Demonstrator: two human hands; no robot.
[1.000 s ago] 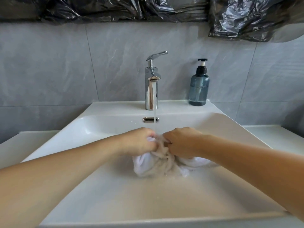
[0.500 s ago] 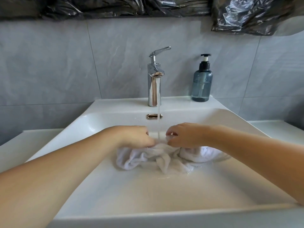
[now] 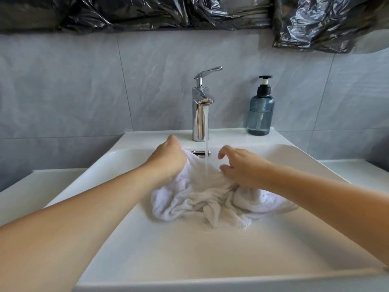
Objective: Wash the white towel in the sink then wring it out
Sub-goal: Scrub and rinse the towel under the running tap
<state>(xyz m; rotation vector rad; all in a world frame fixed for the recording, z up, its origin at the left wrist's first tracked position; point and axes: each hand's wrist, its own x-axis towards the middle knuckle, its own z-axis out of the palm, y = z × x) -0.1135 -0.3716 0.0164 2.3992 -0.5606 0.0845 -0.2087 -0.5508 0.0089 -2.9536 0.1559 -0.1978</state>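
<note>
Head view: white towel (image 3: 210, 199) lies bunched in the sink (image 3: 189, 260), stretched left to right under the water. Left hand (image 3: 168, 159) grips its left end; right hand (image 3: 242, 167) rests loose-fingered on its right.

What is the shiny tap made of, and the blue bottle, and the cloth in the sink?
The tap looks like polished chrome metal: it mirrors its surroundings. The blue bottle seems to be see-through tinted plastic or glass, hard to tell which; its pump tube shows inside. The white towel looks like soft terry cloth, fuzzy, crumpled and wet.
</note>
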